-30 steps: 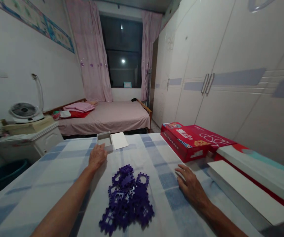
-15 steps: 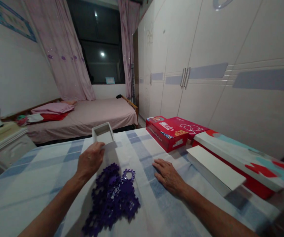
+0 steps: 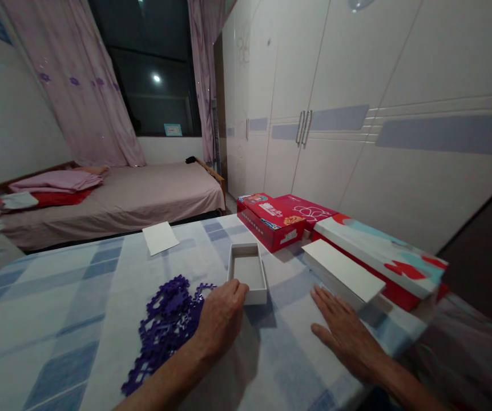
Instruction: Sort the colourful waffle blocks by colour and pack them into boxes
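My left hand (image 3: 225, 308) is closed on the near left edge of a shallow white open box (image 3: 248, 271), whose inside looks bare. Beneath and left of that forearm spreads a heap of purple toothed plastic pieces (image 3: 169, 319), partly hidden by the arm. My right hand (image 3: 343, 330) is stretched flat with the thumb apart, holding nothing. Its fingertips are close to a long white box (image 3: 344, 268); whether they touch it I cannot tell.
A white card or lid (image 3: 160, 238) lies at the far left of the checked tablecloth (image 3: 79, 302). Red boxes (image 3: 267, 222) and a red, white and teal box (image 3: 383, 257) line the far right. A bed (image 3: 156, 188) and wardrobe (image 3: 289, 85) stand beyond.
My left hand has carried the white open box rightward past the purple pieces. The white card is now in sight at the far left. My right hand is nearer the long white box.
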The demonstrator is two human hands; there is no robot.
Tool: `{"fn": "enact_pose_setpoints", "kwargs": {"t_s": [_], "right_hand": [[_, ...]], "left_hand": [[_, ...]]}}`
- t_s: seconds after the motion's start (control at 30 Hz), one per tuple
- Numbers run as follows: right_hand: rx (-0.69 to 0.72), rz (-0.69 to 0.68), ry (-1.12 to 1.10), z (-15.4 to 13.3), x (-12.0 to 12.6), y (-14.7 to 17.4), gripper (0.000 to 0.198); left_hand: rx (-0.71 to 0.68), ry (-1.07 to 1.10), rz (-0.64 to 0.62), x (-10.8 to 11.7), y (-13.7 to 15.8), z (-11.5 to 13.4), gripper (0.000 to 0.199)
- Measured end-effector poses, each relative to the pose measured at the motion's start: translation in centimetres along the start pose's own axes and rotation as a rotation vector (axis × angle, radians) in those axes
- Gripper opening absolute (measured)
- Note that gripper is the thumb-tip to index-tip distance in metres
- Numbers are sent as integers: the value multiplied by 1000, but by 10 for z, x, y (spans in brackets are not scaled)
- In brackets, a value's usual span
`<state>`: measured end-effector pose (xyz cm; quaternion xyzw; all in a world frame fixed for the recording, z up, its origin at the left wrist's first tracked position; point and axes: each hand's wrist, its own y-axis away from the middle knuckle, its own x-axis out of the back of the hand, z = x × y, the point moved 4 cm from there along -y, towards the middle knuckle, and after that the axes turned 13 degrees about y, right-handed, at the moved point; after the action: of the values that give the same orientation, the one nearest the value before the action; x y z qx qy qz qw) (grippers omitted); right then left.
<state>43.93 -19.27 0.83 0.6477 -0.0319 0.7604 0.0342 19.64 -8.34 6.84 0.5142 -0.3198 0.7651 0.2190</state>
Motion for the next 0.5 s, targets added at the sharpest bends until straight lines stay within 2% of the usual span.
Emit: {"fn": "enact_pose_setpoints", "kwargs": {"t_s": [0.13,0.23,0.3,0.37,0.43,0.5], "right_hand": [[10,45,-48,2,-7,13,67],[-64,162,-174,12,-8,29,54],[-276,289,-265,35,-7,48,45],[-604,385,-291,67,-8,71,43],[-865,313,-309,97,-15,90,46],[-955,113,-434,119,-31,98,52]], "left_hand": [[-9,-27,-21,-10,-3,8,17],[-50,-51,-32,-15,-4,17,19],[-88,-61,-46,-18,-5,24,19],[-126,-65,-60,-22,-5,31,17],[-152,-67,-65,-25,-6,36,15],[-162,-67,-58,-28,-6,38,14]]}}
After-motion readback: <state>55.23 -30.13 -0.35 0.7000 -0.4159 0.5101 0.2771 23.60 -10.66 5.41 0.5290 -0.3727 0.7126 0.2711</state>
